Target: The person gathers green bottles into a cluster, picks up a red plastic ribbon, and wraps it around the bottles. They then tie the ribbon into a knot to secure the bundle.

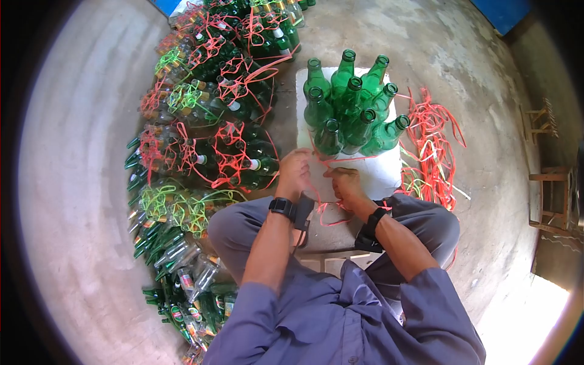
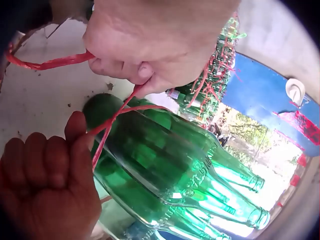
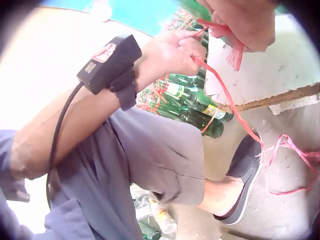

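Several green glass bottles (image 1: 350, 109) stand bunched together on a white slab (image 1: 380, 173). A red plastic string (image 1: 331, 159) runs along the near side of the bunch. My left hand (image 1: 295, 170) grips one part of the string in a fist just left of the bottles. My right hand (image 1: 344, 182) pinches another part close beside it. In the left wrist view the string (image 2: 107, 127) crosses the bottles (image 2: 170, 165) between the left hand (image 2: 145, 65) and the right fist (image 2: 45, 185). In the right wrist view a loose end of string (image 3: 235, 112) hangs from the right hand (image 3: 240, 25) toward the floor.
Many bottle bundles (image 1: 213, 140) tied with red and green string lie on the concrete floor to my left. A pile of loose red string (image 1: 432, 152) lies right of the slab. A wooden stool (image 1: 550, 201) stands far right. My shoe (image 3: 245, 170) is under the slab's edge.
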A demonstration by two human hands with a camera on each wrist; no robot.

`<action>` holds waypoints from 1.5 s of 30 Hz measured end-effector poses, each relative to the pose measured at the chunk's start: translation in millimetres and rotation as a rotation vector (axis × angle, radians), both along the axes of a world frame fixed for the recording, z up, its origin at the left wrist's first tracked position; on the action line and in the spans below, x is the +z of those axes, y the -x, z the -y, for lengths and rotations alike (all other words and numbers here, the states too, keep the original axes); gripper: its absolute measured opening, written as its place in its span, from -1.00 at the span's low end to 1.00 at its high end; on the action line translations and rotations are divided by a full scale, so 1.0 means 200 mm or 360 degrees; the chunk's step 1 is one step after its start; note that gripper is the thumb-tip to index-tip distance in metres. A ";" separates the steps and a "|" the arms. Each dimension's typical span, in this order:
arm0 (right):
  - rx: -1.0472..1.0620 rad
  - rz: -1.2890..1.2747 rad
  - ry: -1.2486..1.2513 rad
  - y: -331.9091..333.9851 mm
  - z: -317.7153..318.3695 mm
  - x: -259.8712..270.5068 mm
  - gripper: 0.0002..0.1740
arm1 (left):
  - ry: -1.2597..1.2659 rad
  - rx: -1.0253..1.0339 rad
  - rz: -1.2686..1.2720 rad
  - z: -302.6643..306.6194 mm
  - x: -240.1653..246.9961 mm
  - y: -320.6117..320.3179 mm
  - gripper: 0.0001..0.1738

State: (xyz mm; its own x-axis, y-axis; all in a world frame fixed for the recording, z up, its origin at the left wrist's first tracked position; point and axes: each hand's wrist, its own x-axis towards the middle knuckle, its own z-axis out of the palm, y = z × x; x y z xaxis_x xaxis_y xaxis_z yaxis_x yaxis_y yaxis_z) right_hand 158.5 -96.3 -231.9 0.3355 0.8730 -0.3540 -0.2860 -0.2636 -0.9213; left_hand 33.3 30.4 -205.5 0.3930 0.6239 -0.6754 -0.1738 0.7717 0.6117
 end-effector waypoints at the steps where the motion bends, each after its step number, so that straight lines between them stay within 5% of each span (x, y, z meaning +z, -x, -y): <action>1: -0.0003 0.0006 0.0006 -0.02 0.01 -0.01 -0.85 | 0.0030 0.0072 0.0015 0.00 -0.01 -0.01 -0.84; 3: 0.0499 0.1366 0.0110 -0.07 0.02 -0.06 -0.67 | 0.0051 0.0109 0.0015 -0.01 -0.04 -0.02 -0.83; 7: 0.0391 0.1201 0.0074 -0.09 0.02 -0.14 -0.63 | 0.0085 0.0195 0.0134 -0.07 -0.08 -0.04 -0.77; 13: 0.0501 0.1495 0.0110 -0.10 0.01 -0.15 -0.63 | 0.0207 0.0282 0.0224 -0.12 -0.20 -0.08 -0.73; 16: 0.0325 0.1155 -0.0231 -0.14 0.02 -0.09 -0.85 | 0.0290 0.0278 0.0448 -0.16 -0.29 -0.07 -0.72; 18: 0.0373 0.2169 -0.0461 -0.16 0.00 -0.10 -0.77 | 0.0298 0.0277 0.0506 -0.16 -0.33 -0.05 -0.72; 21: 0.0569 0.2157 -0.0106 -0.14 0.00 -0.07 -0.74 | 0.0282 0.0302 0.0482 -0.13 -0.31 -0.03 -0.75; 25: 0.0528 0.2153 -0.0188 -0.16 -0.03 -0.08 -0.76 | 0.0107 0.0138 0.0151 -0.10 -0.15 -0.03 -0.79; 27: 0.0449 0.1366 0.0253 -0.14 -0.03 -0.09 -0.77 | 0.0024 0.0116 0.0069 -0.07 -0.10 -0.01 -0.82; 28: 0.0452 0.1370 0.0246 -0.14 -0.03 -0.09 -0.77 | -0.0044 0.0081 -0.0013 -0.06 -0.08 0.00 -0.84; 30: 0.0458 0.2043 -0.0153 -0.15 -0.02 -0.09 -0.82 | -0.0158 0.0005 -0.0087 -0.03 -0.06 0.01 -0.91; 34: 0.0255 0.2171 -0.0295 -0.11 -0.05 -0.05 -0.79 | -0.0411 -0.0320 -0.0315 0.04 0.03 0.04 -0.81; 36: -0.0048 0.0830 0.0347 -0.06 -0.05 0.17 -0.75 | -0.0483 -0.0412 -0.0335 0.06 0.02 0.05 -0.78; 39: -0.0055 0.0755 0.0415 -0.05 -0.04 0.25 -0.74 | -0.0423 -0.0449 -0.0250 0.09 0.00 0.05 -0.77; 43: -0.0030 0.1188 0.0062 -0.04 -0.02 0.08 -0.78 | -0.0138 -0.0194 0.0070 0.10 -0.03 0.03 -0.84; 45: 0.0275 0.1967 -0.0048 -0.01 0.00 0.08 -0.84 | -0.0112 -0.0129 0.0103 0.12 -0.04 0.01 -0.87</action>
